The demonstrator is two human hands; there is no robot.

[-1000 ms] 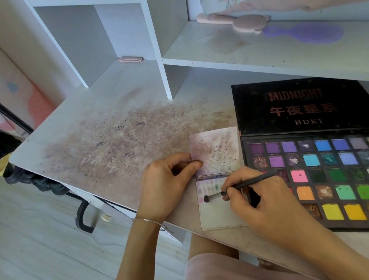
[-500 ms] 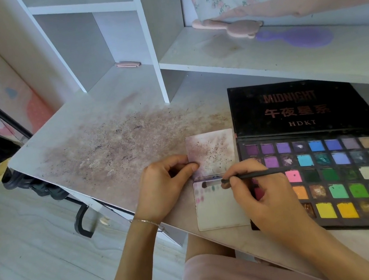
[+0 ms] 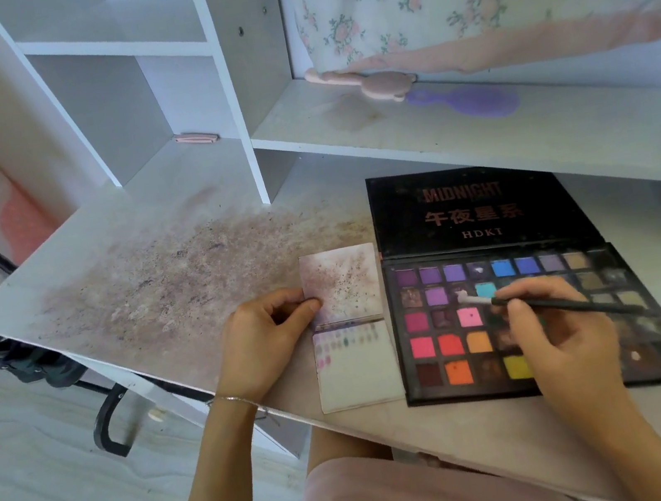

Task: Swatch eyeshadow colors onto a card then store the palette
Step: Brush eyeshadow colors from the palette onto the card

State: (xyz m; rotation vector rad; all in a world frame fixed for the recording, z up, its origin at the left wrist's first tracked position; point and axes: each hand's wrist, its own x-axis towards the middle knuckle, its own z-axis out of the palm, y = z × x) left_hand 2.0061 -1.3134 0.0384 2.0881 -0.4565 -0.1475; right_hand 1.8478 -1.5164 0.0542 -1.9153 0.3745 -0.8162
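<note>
Fingers of the right hand (image 3: 562,338) pinch the brush (image 3: 547,303), tip over the palette (image 3: 453,391); the left hand (image 3: 265,344) pinches the card (image 3: 358,376) just left of it. Better load lightly, tap off excess.

A single head-worn wide-angle view looks forward and steeply down from close above the worktop (image 3: 141,282). The shelf (image 3: 387,131) fills the upper frame, bowed by the lens; floor shows at lower left, the wearer's lap at bottom centre, forearms entering from below.
</note>
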